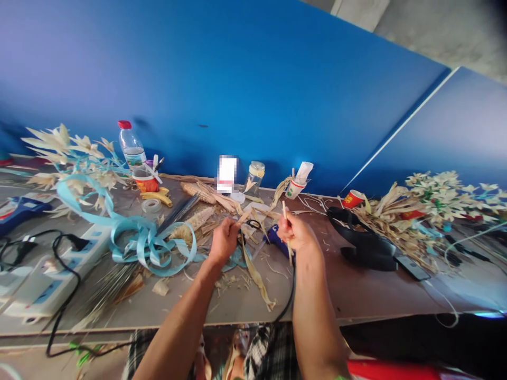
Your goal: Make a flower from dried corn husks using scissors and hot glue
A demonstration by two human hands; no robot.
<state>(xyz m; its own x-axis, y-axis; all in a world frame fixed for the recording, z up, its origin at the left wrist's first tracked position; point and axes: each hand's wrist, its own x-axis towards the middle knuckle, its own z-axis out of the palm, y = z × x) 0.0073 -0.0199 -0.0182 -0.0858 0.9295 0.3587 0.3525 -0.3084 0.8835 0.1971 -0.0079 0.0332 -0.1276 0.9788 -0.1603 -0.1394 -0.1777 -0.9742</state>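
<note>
My left hand [225,237] is closed, pinching a pale piece of corn husk [244,217] whose tip points up and right. Close beside it are a dark loop [254,224], perhaps a scissor handle, and a long dry husk strip [255,274] trailing down over the table. My right hand [295,232] is closed around a thin pale strip [284,209] that sticks up above the fingers; more pale material shows below the fist. Behind the right hand lies a blue tool [273,235], partly hidden, with a black cord.
Light blue ribbon [138,243], a power strip [67,279] and dark stems lie to the left. A plastic bottle [132,145], a glass jar [256,177] and paper cups stand near the blue wall [237,79]. Husk flowers [439,190] and a phone [412,267] are at right.
</note>
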